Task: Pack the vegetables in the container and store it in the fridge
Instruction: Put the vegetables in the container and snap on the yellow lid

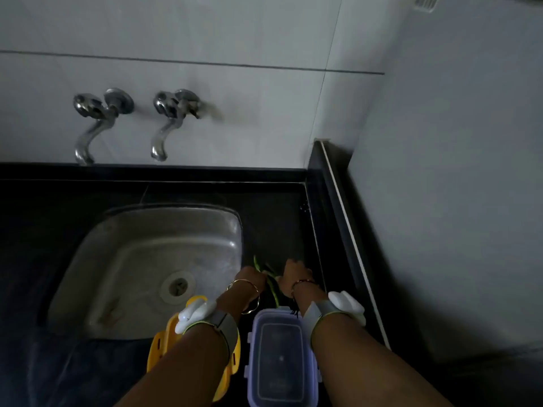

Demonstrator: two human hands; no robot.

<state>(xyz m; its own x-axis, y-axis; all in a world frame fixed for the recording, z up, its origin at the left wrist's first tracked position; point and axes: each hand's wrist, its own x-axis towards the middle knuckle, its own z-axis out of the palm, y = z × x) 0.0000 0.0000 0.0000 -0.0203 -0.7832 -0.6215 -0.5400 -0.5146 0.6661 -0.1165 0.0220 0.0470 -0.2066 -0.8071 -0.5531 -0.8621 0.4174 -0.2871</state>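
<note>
nearest the camera sits the box, a clear tub with a bluish rim, on the dark surface, just right of the sink. it looks empty, though the dim light makes that hard to be sure of. a yellow lid lies on the sink's near right corner, partly under the left forearm. just beyond the box, both hands meet over long green beans. the left hand is curled shut around the beans' far ends; the right hand also seems closed on the bunch, but its fingers are hidden, so i cannot tell how firmly. my guess is the beans are being gathered to go in. risks: the beans are longer than the box is wide, so a loose bunch could spill over the rim or slide into the sink close by.
</note>
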